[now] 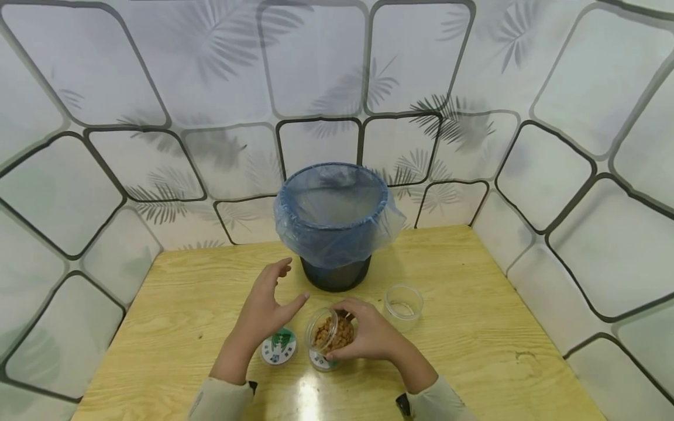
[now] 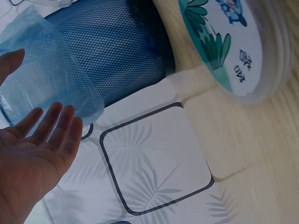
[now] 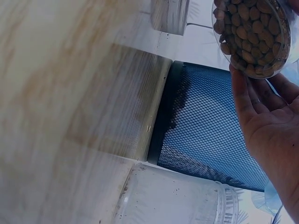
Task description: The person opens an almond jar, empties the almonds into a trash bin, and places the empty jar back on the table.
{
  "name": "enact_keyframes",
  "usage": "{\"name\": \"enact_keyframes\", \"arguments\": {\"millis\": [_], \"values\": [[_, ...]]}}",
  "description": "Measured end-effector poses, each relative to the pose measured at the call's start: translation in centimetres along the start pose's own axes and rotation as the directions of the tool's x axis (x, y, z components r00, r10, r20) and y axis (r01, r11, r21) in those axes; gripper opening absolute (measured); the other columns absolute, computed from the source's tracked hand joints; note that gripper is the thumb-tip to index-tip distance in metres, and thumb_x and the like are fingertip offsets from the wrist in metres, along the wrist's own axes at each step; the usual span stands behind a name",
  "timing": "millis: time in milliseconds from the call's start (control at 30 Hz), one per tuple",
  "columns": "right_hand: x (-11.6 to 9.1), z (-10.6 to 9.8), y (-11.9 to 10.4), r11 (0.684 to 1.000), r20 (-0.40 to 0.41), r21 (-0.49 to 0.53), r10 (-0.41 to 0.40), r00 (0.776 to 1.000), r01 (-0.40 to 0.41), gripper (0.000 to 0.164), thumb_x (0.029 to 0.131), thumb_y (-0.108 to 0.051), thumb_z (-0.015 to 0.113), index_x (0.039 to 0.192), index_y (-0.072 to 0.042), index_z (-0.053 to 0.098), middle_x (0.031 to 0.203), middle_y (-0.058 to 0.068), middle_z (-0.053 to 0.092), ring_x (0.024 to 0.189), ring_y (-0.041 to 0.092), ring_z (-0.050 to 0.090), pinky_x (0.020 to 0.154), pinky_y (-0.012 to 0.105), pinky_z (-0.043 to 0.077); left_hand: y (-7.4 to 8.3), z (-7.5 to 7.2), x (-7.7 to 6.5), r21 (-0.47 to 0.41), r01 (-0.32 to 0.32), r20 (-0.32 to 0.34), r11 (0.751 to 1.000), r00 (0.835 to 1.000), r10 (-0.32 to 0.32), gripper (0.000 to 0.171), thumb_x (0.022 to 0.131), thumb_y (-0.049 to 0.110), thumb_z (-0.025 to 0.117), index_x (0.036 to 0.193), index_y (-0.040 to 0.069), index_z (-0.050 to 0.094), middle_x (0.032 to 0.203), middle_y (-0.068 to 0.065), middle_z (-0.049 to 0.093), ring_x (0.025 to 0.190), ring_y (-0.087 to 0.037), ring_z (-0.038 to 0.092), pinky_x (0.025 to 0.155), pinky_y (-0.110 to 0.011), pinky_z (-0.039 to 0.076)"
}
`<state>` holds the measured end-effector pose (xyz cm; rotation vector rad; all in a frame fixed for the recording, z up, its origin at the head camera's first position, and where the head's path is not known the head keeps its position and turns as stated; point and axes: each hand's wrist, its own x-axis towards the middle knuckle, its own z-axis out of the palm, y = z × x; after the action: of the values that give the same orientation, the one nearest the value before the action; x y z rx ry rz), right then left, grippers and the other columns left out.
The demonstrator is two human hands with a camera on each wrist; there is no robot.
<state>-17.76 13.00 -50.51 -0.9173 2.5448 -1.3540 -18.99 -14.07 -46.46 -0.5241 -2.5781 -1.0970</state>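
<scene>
My right hand (image 1: pixel 365 330) grips a clear round plastic jar (image 1: pixel 310 330) of brown nuts (image 1: pixel 342 332). The jar is tilted, its open mouth turned to the left. In the right wrist view the nuts (image 3: pixel 252 35) press against the clear jar wall, with fingertips at its edge. My left hand (image 1: pixel 268 307) is held empty to the left of the jar, thumb and fingers spread apart; its palm and loose fingers (image 2: pixel 51 140) show in the left wrist view. Below the left hand lies a round lid (image 1: pixel 279 346) with a green and white label. Another labelled lid (image 1: pixel 322 362) shows partly under the jar.
A mesh bin (image 1: pixel 337 278) lined with a blue bag (image 1: pixel 337 240) stands behind the hands. To the right of the right hand stands a clear jar (image 1: pixel 403 303) with a little residue. Patterned walls (image 1: pixel 316 152) enclose the wooden table (image 1: pixel 474 351) on three sides.
</scene>
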Motion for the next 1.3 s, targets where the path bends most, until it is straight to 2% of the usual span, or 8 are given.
{"name": "enact_keyframes", "arguments": {"millis": [400, 667, 933, 1300], "values": [[-0.1, 0.0, 0.1, 1.000, 0.003, -0.003, -0.001, 1.000, 0.001, 0.081, 0.071, -0.051, 0.099, 0.138, -0.020, 0.067, 0.122, -0.014, 0.067, 0.109, 0.006, 0.065, 0.098, 0.034, 0.059, 0.6, -0.3, 1.0, -0.009, -0.069, -0.052, 0.998, 0.996, 0.068, 0.080, 0.092, 0.030, 0.085, 0.157, 0.006, 0.047, 0.144, -0.013, 0.059, 0.126, -0.032, 0.059, 0.098, -0.052, 0.054], [0.0, 0.1, -0.1, 1.000, 0.001, -0.009, 0.004, 1.000, -0.004, 0.080, 0.072, -0.051, 0.098, 0.138, -0.019, 0.067, 0.122, -0.015, 0.067, 0.109, 0.006, 0.065, 0.097, 0.033, 0.059, 0.9, -0.7, 1.6, -0.025, -0.076, -0.068, 0.997, 0.995, 0.074, 0.079, 0.092, 0.031, 0.085, 0.157, 0.008, 0.047, 0.145, -0.013, 0.058, 0.128, -0.031, 0.058, 0.100, -0.053, 0.053], [0.1, 0.1, -0.3, 1.000, 0.005, 0.006, -0.011, 1.000, 0.011, 0.080, 0.072, -0.047, 0.099, 0.139, -0.016, 0.067, 0.123, -0.009, 0.069, 0.109, 0.007, 0.065, 0.097, 0.034, 0.059, 1.8, -1.2, 2.6, -0.048, -0.100, -0.089, 0.994, 0.991, 0.096, 0.079, 0.094, 0.032, 0.084, 0.160, 0.011, 0.045, 0.147, -0.013, 0.057, 0.129, -0.031, 0.056, 0.102, -0.053, 0.051], [0.1, 0.0, -0.2, 1.000, 0.008, -0.003, -0.006, 1.000, 0.006, 0.081, 0.072, -0.049, 0.098, 0.140, -0.016, 0.066, 0.124, -0.011, 0.068, 0.109, 0.007, 0.065, 0.098, 0.034, 0.059, 2.5, -1.6, 3.8, -0.052, -0.171, -0.135, 0.984, 0.977, 0.163, 0.077, 0.092, 0.026, 0.086, 0.156, 0.005, 0.048, 0.145, -0.016, 0.058, 0.128, -0.035, 0.057, 0.101, -0.053, 0.050]]}}
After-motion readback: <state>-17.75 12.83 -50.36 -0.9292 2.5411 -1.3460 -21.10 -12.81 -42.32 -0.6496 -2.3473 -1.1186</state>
